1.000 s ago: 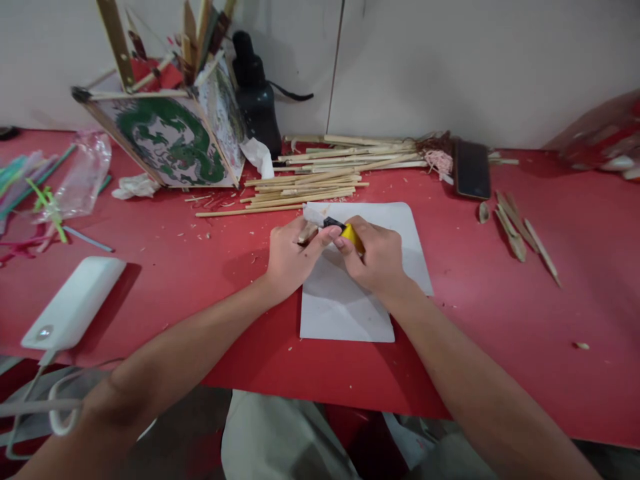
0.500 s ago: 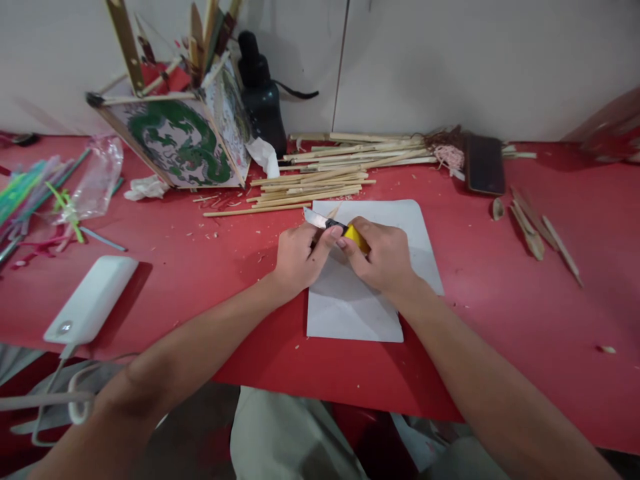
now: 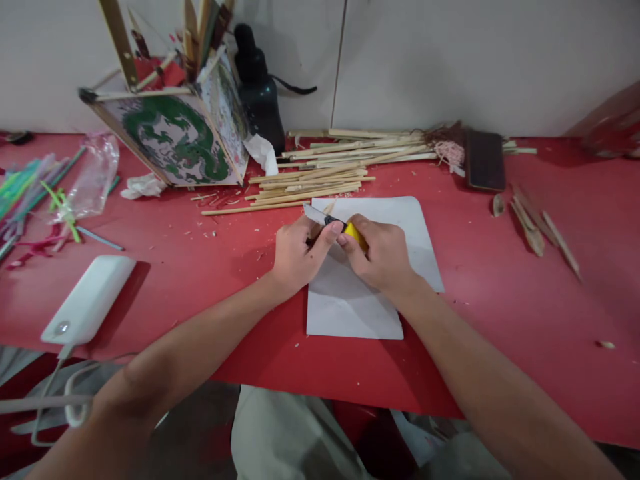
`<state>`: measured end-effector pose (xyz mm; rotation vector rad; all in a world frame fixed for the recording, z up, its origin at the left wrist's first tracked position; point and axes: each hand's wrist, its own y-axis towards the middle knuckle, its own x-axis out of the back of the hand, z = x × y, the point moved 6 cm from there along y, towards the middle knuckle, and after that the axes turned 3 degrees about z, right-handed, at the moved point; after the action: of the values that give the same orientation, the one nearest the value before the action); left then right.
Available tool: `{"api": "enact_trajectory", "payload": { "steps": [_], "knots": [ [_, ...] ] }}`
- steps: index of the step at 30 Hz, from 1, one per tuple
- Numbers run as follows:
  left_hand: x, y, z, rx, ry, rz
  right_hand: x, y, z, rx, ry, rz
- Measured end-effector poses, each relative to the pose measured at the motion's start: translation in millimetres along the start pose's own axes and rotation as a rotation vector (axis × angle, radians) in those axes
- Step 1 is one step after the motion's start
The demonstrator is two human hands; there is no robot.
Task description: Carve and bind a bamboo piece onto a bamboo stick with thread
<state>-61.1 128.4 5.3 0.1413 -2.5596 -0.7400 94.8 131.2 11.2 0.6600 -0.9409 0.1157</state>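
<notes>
My right hand (image 3: 383, 250) is closed round the yellow handle of a utility knife (image 3: 356, 236). Its bare blade points up and to the left, across my left fingers. Fingers curled, my left hand (image 3: 301, 253) grips a thin pale wooden piece (image 3: 329, 207), of which only a pointed tip shows behind the blade; the rest is hidden by my fingers. The left thumb presses on the dark part of the knife near the blade. Both hands are close together over a white sheet (image 3: 357, 313) on the red table (image 3: 260, 363).
Beyond the sheet lie several bamboo sticks (image 3: 310, 187) and wood shavings. A dragon-patterned holder (image 3: 175, 143) and a black bottle (image 3: 259, 100) stand behind. A white power bank (image 3: 90, 300) is at left; a phone (image 3: 485, 160) and carved wooden pieces (image 3: 529, 227) are at right.
The view has shifted very slightly. Both hands keep their grip in nearly the same place, with the blade barely moved against the wooden piece.
</notes>
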Motion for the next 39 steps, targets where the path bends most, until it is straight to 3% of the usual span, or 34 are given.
{"api": "enact_trajectory", "payload": {
  "steps": [7, 24, 39],
  "knots": [
    [-3.9, -0.4, 1.9, 0.032, 0.011, 0.061, -2.7, 0.0, -3.0, -0.043, -0.023, 0.038],
    [-2.8, 3.1, 2.5, 0.07, -0.055, 0.071, -2.8, 0.9, -6.3, -0.051, -0.062, 0.04],
    [-6.6, 2.0, 13.7, 0.204, -0.174, 0.039, 1.6, -1.2, -6.3, -0.016, -0.113, -0.077]
  ]
}}
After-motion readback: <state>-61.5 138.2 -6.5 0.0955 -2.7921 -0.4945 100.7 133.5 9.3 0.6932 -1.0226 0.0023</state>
